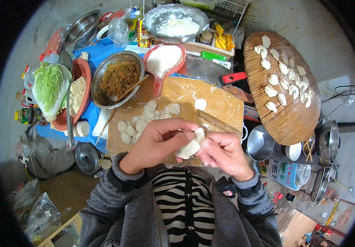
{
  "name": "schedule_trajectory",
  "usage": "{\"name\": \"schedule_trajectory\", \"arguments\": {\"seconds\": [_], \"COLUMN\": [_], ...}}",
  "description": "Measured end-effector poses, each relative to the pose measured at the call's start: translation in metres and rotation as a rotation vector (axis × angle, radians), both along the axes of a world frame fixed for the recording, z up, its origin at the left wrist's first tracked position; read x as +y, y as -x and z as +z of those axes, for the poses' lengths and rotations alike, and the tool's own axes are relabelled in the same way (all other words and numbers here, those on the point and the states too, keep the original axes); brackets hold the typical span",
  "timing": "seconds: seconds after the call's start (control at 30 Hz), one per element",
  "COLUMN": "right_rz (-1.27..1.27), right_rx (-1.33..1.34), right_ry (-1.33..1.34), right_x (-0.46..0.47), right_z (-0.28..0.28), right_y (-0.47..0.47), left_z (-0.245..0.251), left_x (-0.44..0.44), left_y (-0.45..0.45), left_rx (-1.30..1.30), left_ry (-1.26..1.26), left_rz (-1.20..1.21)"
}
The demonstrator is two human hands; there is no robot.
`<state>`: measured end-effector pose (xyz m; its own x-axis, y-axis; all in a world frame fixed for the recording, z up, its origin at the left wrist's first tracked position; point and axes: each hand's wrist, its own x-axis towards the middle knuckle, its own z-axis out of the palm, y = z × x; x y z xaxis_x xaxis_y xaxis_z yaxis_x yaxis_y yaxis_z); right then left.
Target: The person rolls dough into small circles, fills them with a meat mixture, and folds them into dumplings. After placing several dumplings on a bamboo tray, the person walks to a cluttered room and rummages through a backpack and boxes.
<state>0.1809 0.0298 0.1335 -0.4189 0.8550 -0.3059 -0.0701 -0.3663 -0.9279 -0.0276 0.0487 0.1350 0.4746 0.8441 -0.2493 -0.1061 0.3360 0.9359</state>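
My left hand (pixel 168 139) and my right hand (pixel 223 151) hold a thin dough wrapper (pixel 191 147) between them, above the near edge of a floured wooden board (pixel 177 92). The thumb of the left hand presses on its upper part, while the right fingers grip its right side. Whether filling lies inside it I cannot tell. Several small dough rounds (pixel 128 129) lie on the board to the left, partly behind my left hand. One flat round wrapper (pixel 200 104) lies by itself beyond a wooden rolling pin (pixel 219 123).
A metal bowl of filling (pixel 95 92) with chopsticks (pixel 134 88) overlaps the board's left corner. Behind stands a red scoop of flour (pixel 156 88). A cleaver (pixel 200 70) lies at the back. To the right, a round slatted tray (pixel 257 117) carries several shaped dumplings (pixel 273 79) above pots (pixel 260 143).
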Motion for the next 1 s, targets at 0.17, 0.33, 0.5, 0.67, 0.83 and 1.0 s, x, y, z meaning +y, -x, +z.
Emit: {"name": "schedule_trajectory", "arguments": {"seconds": [0.17,0.33,0.5,0.67,0.83,1.0], "right_rz": [-0.083,-0.045,-0.126,-0.035,-0.130,-0.079], "right_rx": [0.009,0.060,-0.011,0.100,0.001,0.054], "right_ry": [-0.073,0.090,-0.078,-0.037,-0.134,0.052], "right_x": [0.001,-0.001,-0.008,-0.011,-0.015,-0.014], "right_z": [-0.004,-0.005,-0.008,-0.008,-0.005,0.000], "right_y": [0.003,0.003,0.007,0.001,0.007,-0.003], "left_z": [0.001,-0.001,-0.003,-0.005,-0.003,0.000], "left_x": [-0.002,-0.003,-0.004,-0.005,-0.005,-0.007], "left_y": [-0.003,-0.006,-0.009,-0.010,-0.010,-0.010], "left_rx": [-0.027,-0.060,-0.042,-0.091,-0.085,-0.080], "left_ry": [0.038,0.072,0.040,0.073,0.033,0.130], "left_rz": [0.030,0.087,0.051,0.061,-0.009,-0.032]}}
